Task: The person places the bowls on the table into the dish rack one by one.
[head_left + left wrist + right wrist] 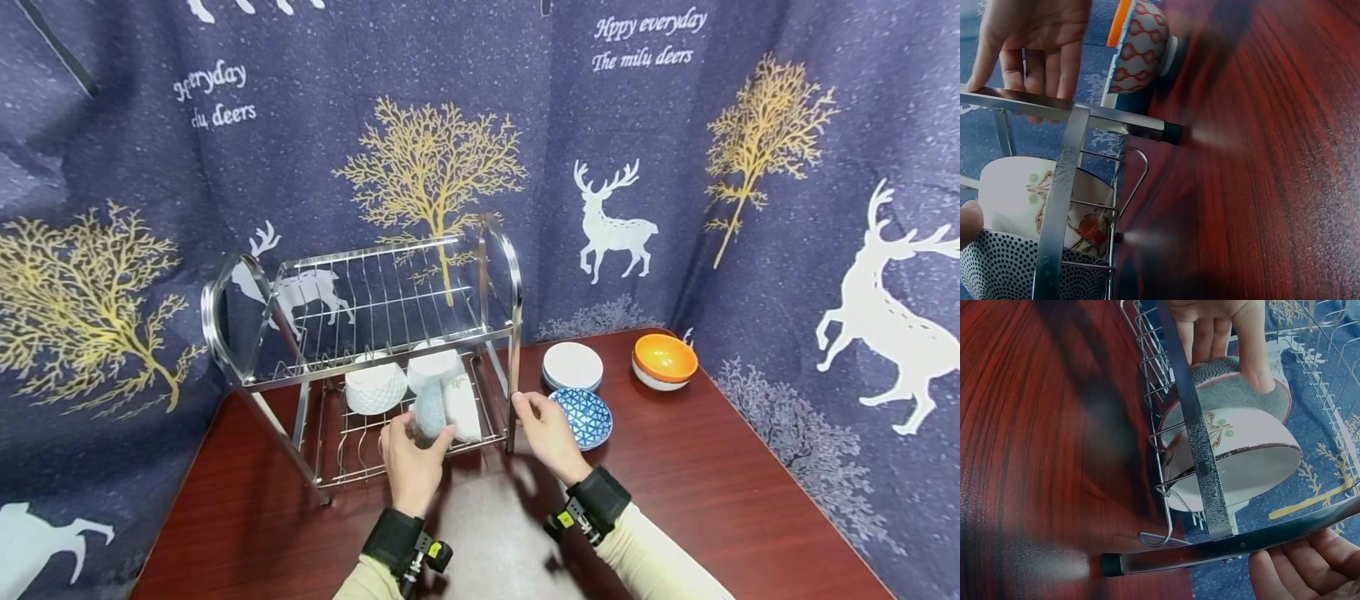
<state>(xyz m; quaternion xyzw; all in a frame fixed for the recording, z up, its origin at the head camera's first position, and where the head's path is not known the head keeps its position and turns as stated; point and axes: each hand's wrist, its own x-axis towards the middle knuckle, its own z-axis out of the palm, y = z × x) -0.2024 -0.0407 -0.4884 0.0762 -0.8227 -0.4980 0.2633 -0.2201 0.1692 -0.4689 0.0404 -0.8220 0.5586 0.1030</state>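
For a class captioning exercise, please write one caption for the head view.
Left fingers hold a grey bowl inside a metal dish rack while right fingers touch the rack's post.

The dotted bowl is pale grey outside with black dots, grey inside, red-rimmed. The floral bowl is white, with brown stems, green spots, a red bloom and a dark rim. Blue triangles on white cover the small dish. The rack is silver, the tabletop reddish brown with dark streaks, the curtain navy with golden trees and white deer.
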